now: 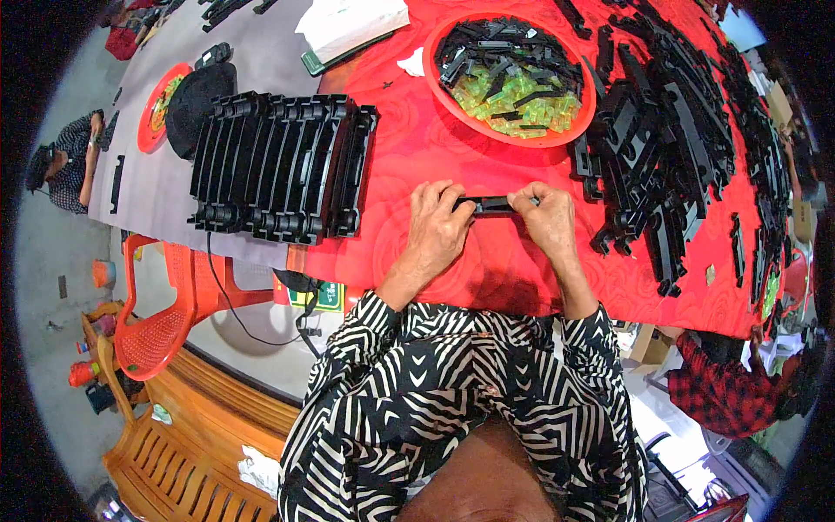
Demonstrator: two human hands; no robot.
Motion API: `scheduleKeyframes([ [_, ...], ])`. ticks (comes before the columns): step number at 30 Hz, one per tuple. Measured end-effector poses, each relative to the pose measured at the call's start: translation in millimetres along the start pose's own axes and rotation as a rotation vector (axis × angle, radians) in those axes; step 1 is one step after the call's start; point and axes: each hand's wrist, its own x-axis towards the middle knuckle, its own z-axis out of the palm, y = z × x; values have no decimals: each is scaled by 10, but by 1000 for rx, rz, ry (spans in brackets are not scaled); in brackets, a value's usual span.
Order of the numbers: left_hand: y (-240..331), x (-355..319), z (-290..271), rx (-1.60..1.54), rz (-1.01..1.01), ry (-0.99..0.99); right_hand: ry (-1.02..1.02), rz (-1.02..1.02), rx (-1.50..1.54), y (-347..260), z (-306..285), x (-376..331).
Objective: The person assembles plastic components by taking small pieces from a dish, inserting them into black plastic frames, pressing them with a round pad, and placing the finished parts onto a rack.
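My left hand (439, 222) and my right hand (546, 219) are closed on the two ends of a slim black plastic part (494, 205), held level just above the red tablecloth (402, 161). Fingers cover both of its ends. Left of my hands sits a stack of long black plastic housings (270, 165), lined up in a row. Beyond the held part is a red basin (522, 142) with black strips and clear yellow-green pieces (535, 111) in it. A loose heap of black plastic parts (661, 148) spreads to the right.
A black cap (200, 109) lies against a smaller red tray (146, 130) on the grey-covered table part. White papers (352, 24) lie at the back. A red plastic chair (178, 304) and wooden bench (200, 444) stand lower left. People (74, 174) are nearby on both sides.
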Motion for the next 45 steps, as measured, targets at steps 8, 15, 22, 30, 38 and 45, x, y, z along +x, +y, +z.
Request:
scheduleKeyframes([
  [8,15,-4,-4,-25,-22,-7,83,-32,-76,15,47,-38],
  [15,18,3,-2,-14,-4,14,88,-23,6,57,83,-48],
  [22,16,16,-8,4,10,33,89,4,13,55,75,-48],
  [30,24,15,-5,17,6,33,92,20,-86,-79,67,-109],
  [38,80,51,-118,40,10,48,168,-82,-201,-20,128,-110],
  [45,49,253,-124,-83,-312,-11,190,-85,-238,-19,147,-133],
])
